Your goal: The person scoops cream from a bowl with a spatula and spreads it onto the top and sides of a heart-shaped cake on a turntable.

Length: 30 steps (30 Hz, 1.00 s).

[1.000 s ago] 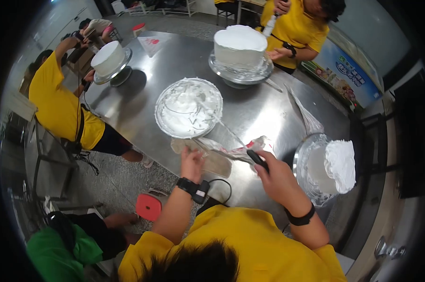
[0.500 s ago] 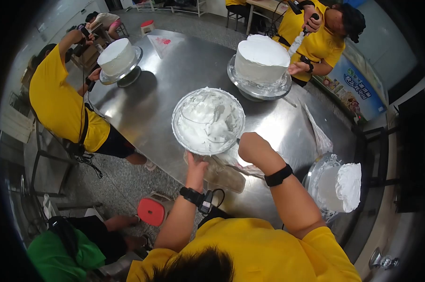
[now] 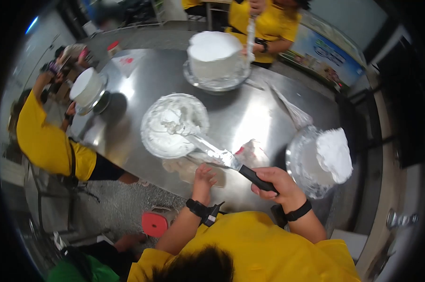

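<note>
My right hand point(image 3: 284, 184) is wrapped round the black handle of an icing spatula point(image 3: 221, 156). Its metal blade is smeared with white cream, and the cream-laden tip reaches over a round bowl point(image 3: 148, 146). Inside that bowl lies thick white cream point(image 3: 160, 136). Away from the bowl, my left hand point(image 3: 204, 178) has its fingers apart and holds nothing; it hovers over the table edge beside a brownish translucent sheet or tray point(image 3: 182, 171). To my right, a cake partly covered in white cream point(image 3: 334, 155) rests on a cream-smeared turntable point(image 3: 297, 160).
On the metal table point(image 3: 132, 113) stand a tall white cake point(image 3: 215, 61) on a turntable and another white cake point(image 3: 86, 88) at left, each with a person in yellow. A plastic piping bag point(image 3: 292, 110) lies at right. A red stool point(image 3: 155, 223) is below.
My right hand has drawn back toward me, bringing the spatula into full view over the bowl. My left hand has let go of the bowl. The view has swung right.
</note>
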Each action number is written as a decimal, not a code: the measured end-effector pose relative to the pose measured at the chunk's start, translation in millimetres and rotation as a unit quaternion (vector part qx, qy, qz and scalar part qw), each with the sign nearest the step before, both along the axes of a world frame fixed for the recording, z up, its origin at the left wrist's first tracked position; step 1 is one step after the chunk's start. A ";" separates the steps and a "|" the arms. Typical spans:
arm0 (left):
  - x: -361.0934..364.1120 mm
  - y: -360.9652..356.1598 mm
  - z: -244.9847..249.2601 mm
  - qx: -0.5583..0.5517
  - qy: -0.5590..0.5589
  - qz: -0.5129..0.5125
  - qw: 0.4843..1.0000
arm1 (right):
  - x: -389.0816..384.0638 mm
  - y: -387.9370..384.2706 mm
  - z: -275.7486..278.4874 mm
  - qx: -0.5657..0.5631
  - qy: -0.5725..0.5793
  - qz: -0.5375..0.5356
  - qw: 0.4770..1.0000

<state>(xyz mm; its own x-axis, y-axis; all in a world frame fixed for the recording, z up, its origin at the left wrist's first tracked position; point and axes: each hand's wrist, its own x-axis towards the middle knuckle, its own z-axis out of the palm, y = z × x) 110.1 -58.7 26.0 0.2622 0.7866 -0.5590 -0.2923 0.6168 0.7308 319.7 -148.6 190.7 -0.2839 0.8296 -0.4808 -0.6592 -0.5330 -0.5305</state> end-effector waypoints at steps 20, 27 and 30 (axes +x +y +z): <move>198.3 -107.6 53.1 0.142 0.069 -0.338 0.928 | 7.9 -342.2 -18.7 -0.047 -0.762 -0.383 0.520; 190.1 -104.0 34.9 0.002 0.029 -0.360 0.932 | 1.9 -322.0 -44.5 -0.067 -0.853 -0.331 0.398; 191.3 -101.1 28.7 -0.089 -0.049 -0.392 0.914 | 7.3 -318.9 -43.6 -0.070 -0.870 -0.307 0.379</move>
